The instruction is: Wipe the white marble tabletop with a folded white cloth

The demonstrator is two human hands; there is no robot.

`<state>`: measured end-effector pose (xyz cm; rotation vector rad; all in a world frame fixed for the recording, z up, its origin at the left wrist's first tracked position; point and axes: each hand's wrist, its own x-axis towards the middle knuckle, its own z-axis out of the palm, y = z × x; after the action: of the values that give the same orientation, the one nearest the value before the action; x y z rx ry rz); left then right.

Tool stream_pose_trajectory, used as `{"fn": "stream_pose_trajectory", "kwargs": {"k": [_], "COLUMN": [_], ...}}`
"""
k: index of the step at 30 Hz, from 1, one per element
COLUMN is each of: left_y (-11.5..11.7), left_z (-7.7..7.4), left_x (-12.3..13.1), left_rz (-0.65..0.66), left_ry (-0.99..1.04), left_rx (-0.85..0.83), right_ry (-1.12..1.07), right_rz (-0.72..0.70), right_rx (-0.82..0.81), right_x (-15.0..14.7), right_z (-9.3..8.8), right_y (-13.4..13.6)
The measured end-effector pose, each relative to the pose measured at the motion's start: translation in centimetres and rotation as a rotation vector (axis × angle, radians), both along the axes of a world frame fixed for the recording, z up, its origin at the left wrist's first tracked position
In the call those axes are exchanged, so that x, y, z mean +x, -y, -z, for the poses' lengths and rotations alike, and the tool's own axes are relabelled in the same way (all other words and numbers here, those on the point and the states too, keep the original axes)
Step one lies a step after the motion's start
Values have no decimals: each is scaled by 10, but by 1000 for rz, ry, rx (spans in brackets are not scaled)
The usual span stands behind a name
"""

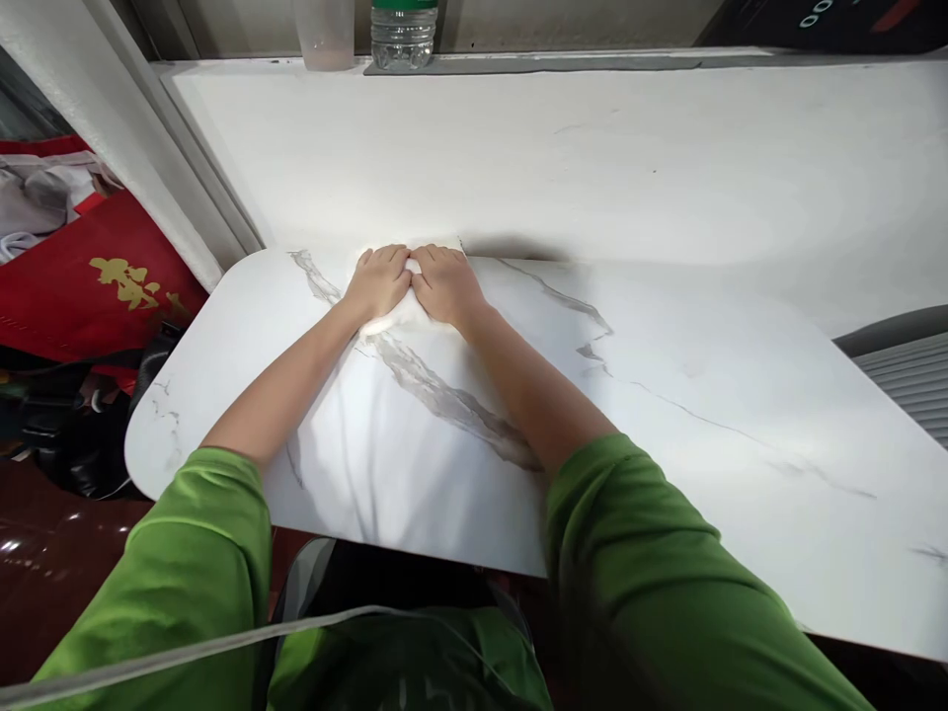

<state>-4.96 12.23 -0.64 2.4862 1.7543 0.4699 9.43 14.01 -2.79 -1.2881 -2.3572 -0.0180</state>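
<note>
Both hands rest side by side on a white cloth (406, 314) near the back edge of the white marbled table (696, 434). My left hand (379, 280) presses on the cloth's left part with its fingers together. My right hand (445, 282) lies against it on the right part, fingers also close together and curled over the cloth. The thumbs nearly meet in the middle. Much of the cloth is hidden under the palms.
A white wall (518, 158) rises behind the table. On its ledge stand a clear bottle (404, 35) and a translucent cup (327, 35). A red bag (111, 267) is at the left. A pale cable (222, 647) crosses low in front.
</note>
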Motion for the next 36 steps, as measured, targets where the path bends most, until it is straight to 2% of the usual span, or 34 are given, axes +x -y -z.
{"fn": "stream_pose_trajectory", "kwargs": {"k": [4, 12, 15, 18, 20, 23, 31, 36], "left_y": [57, 204, 241, 256, 250, 220, 91, 24], "left_z": [-3, -7, -8, -10, -10, -8, -6, -1], "left_x": [-6, -32, -42, -51, -55, -64, -85, -88], "left_rz": [22, 16, 8, -4, -26, -54, 15, 34], "left_ry": [-37, -65, -57, -54, -59, -65, -15, 39], "left_rx": [-20, -29, -33, -52, -58, -54, 1, 19], "right_ry": [68, 118, 92, 39, 18, 10, 13, -17], "right_rz": [-37, -184, -234, -262, -278, -260, -80, -52], "right_rx": [-2, 21, 45, 53, 34, 1, -16, 1], "right_x": [-2, -21, -30, -38, -43, -53, -81, -88], "right_z": [-8, -19, -21, -20, -18, -17, -10, 4], "right_y": [58, 202, 235, 243, 234, 204, 95, 27]}}
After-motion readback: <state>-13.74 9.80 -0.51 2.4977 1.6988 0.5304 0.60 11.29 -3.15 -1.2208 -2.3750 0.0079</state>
